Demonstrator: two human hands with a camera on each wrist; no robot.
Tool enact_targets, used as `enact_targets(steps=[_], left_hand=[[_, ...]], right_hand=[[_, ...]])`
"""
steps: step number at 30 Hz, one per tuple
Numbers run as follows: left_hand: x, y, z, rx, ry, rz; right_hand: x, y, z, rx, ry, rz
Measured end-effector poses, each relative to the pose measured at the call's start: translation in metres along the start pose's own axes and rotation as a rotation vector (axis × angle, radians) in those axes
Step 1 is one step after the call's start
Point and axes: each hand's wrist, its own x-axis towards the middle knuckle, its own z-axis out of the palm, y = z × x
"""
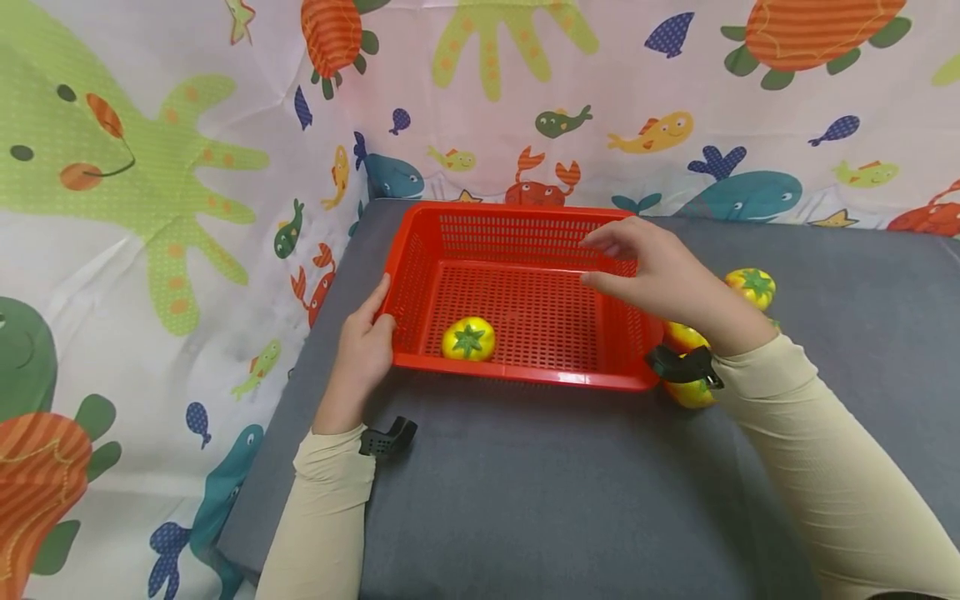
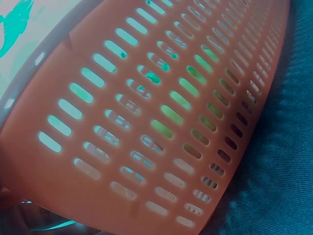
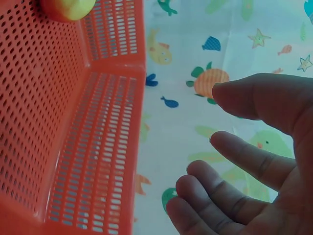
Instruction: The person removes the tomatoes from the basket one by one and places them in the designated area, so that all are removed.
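A red perforated plastic basket (image 1: 517,372) sits on the grey surface. Inside, near its front left corner, lies one yellow tomato-like fruit (image 1: 468,339) with a green star-shaped top. My left hand (image 1: 362,346) grips the basket's left side, thumb at the rim; the left wrist view is filled by the slotted basket wall (image 2: 34,166). Over the basket's right end hovers my right hand (image 1: 663,271), fingers spread from the thumb. In the right wrist view nothing is between those fingers (image 3: 230,193), and the basket's rim (image 3: 139,98) is beside them.
Several more yellow fruits, one at the back (image 1: 751,287) and others (image 1: 690,393) partly behind my right wrist, lie right of the basket. A curtain (image 1: 480,125) printed with sea animals hangs behind and to the left. The grey surface (image 1: 525,492) extends toward me.
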Motion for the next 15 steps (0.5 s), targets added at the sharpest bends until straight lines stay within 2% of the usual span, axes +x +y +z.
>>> enact_targets(steps=[15], left_hand=[[0.000,0.000,-0.002,0.025,-0.007,-0.002]], right_hand=[[0.047,-0.013,0.030,0.013,-0.144,-0.059]])
